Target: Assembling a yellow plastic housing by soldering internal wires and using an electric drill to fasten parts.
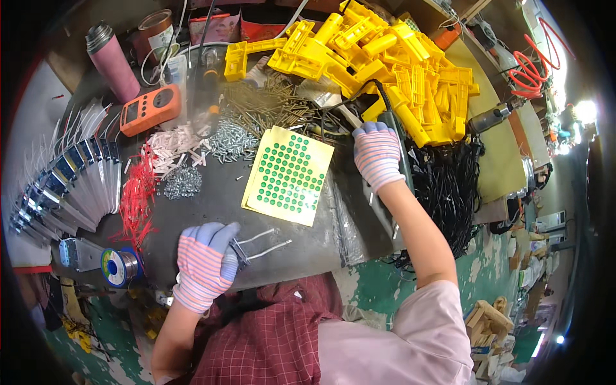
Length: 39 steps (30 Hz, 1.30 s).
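"While the left hand (pixel 206 263) pinches a small dark part (pixel 240 252) over the near side of the bench (pixel 218 202), how far along is it?"

"Two pale leads (pixel 269 249) stick out, their far ends joined to nothing visible, so I judge it unfinished."

"And the right hand (pixel 378 154)?"

"Curled near the yellow housings (pixel 404 83); I can't tell whether it grips the light-coloured handle (pixel 348 116)."

"Anything finished?"

"Hard to say. Dark panels (pixel 77 160) with leads stand rowed at the left, and the housings lie heaped."
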Tool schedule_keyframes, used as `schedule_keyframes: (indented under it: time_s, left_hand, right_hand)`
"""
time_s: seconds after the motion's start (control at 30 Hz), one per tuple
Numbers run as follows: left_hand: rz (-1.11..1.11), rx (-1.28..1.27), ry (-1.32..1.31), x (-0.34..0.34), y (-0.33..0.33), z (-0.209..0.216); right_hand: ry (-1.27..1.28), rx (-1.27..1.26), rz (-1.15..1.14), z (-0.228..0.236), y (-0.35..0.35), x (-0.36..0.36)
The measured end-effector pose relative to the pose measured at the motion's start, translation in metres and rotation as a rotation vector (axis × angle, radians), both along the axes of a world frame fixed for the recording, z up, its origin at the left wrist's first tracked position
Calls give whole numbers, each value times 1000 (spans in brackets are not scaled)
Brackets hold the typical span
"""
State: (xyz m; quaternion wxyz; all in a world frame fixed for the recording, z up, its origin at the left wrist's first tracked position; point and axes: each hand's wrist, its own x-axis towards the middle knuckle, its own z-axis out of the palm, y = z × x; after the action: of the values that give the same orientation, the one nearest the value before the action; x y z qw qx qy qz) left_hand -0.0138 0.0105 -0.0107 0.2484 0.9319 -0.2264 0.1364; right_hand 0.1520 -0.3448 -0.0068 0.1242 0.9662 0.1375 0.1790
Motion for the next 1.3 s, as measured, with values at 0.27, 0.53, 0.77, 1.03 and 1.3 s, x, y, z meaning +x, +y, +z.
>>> schedule_keyframes:
  time_s: [0.27, 0.53, 0.77, 1.03, 1.3]
  left_hand:
    - [136, -128, -18, -21, -12, -4]
    - [-80, -77, -69, -25, -25, -15]
    - [-76, 292, 33, -21, -47, 15]
    - [-123, 100, 173, -8, -44, -11]
    - [-252, 117, 170, 8, -40, 3]
  right_hand:
    - [208, -347, -188, -3, 18, 22]
    - [258, -197, -164, 1, 20, 17]
    - [284, 1096, 36, 21, 44, -86]
    - [39, 1265, 80, -11, 80, -190]
    - [144, 1145, 37, -9, 84, -205]
